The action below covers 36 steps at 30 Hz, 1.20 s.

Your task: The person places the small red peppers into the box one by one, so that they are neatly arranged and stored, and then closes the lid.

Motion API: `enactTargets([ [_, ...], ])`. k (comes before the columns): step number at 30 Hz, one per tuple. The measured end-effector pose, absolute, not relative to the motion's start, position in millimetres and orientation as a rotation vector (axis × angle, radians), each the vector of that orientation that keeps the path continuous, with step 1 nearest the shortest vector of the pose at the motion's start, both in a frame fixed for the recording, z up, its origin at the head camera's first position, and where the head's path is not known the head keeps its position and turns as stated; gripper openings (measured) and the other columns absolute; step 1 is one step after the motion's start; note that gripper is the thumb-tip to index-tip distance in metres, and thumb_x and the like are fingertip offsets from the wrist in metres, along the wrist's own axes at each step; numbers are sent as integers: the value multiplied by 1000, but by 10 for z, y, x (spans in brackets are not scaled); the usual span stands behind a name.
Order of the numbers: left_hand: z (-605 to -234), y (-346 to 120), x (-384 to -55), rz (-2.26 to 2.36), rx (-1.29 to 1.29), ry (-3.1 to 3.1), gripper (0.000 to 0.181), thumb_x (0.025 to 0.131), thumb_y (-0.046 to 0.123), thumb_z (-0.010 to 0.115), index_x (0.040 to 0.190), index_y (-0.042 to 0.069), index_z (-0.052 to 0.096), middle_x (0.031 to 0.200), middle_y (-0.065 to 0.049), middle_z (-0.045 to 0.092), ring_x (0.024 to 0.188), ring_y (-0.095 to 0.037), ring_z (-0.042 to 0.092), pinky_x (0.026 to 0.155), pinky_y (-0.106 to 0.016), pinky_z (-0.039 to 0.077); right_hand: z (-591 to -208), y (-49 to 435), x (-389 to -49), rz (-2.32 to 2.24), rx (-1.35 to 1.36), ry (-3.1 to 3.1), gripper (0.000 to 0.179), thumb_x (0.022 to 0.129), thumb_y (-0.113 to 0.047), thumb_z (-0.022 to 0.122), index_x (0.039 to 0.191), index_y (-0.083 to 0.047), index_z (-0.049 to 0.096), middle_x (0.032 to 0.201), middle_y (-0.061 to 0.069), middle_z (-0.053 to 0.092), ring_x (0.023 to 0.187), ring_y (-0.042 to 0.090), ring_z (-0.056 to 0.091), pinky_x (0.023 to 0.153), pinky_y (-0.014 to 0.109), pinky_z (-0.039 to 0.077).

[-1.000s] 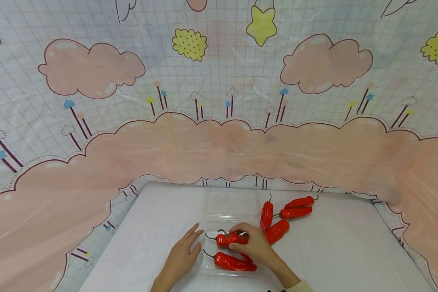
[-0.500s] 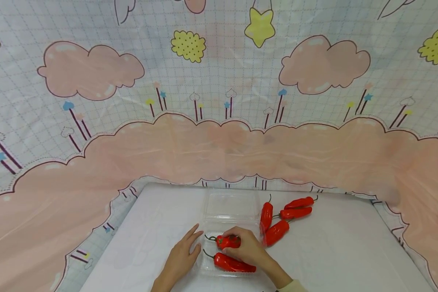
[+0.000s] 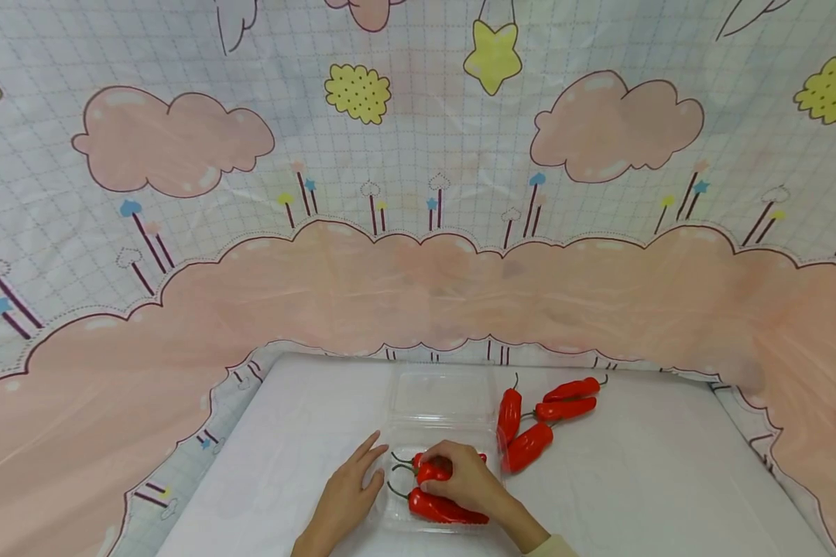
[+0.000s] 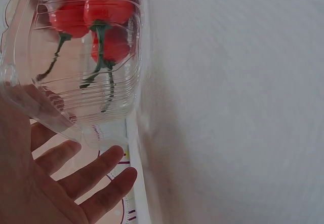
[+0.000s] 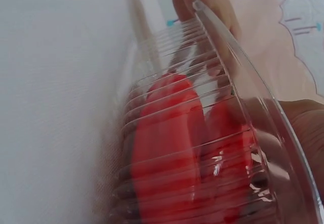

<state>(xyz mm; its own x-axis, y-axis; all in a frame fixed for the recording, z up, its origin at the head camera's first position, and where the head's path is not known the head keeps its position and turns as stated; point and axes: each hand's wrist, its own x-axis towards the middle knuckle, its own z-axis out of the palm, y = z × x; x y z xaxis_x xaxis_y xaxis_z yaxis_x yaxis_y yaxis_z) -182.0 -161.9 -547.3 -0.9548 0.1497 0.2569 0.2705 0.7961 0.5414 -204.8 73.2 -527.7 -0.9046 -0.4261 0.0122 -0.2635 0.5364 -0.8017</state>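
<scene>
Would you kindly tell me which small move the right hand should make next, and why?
I would probably loosen the right hand to let the pinched pepper settle: in the head view it appears between the front pepper and the rear pepper, inside the clear container, while the left hand is beside that container.

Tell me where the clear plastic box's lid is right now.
In the head view, the lid lies folded open beyond the box's base, left of the four loose red chili peppers.
</scene>
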Motion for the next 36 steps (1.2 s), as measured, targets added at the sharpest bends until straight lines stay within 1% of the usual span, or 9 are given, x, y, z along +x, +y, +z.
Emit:
enactTargets([
  [8,-5467,-1615,-1812,-887,-326,-2793,39,93,18,63,132,15,62,152,0,48,124,-32,60,97,-54,51,-5285,707,-2037,-1254,-589,2630,33,77,-25,83,108,-22,71,101,-7,69,90,9,58,84,37,59],
  [16,-5475,-1610,-1814,-890,-322,-2791,39,94,17,62,132,16,62,152,0,48,123,-32,60,97,-54,51,-5291,696,-2028,-1201,-595,2632,36,76,-27,84,109,-24,71,105,-8,69,92,9,60,88,42,58],
  [23,-5479,-1607,-1814,-876,-313,-2791,39,94,17,62,132,16,62,152,1,48,124,-30,60,98,-52,51,-5285,700,-2025,-1193,-646,2648,36,78,-24,82,112,-21,71,104,-8,69,92,6,59,87,34,57],
  [27,-5483,-1608,-1807,-875,-307,-2794,39,94,17,62,132,17,62,151,2,48,124,-29,60,98,-52,51,-5276,710,-2016,-1229,-657,2639,35,80,-24,80,114,-19,70,105,-7,70,93,6,61,89,34,57],
  [32,-5477,-1608,-1806,-882,-303,-2792,39,93,17,63,132,17,62,151,1,48,124,-30,61,98,-53,51,-5174,756,-2004,-1286,-685,2622,33,83,-25,78,115,-20,69,108,-5,71,96,8,62,90,32,57],
  [36,-5477,-1606,-1813,-882,-304,-2793,39,93,17,63,133,17,62,152,1,48,124,-31,61,98,-53,51,-5040,810,-1978,-1316,-693,2614,33,85,-27,76,116,-19,69,110,-1,71,98,15,63,90,38,58],
])
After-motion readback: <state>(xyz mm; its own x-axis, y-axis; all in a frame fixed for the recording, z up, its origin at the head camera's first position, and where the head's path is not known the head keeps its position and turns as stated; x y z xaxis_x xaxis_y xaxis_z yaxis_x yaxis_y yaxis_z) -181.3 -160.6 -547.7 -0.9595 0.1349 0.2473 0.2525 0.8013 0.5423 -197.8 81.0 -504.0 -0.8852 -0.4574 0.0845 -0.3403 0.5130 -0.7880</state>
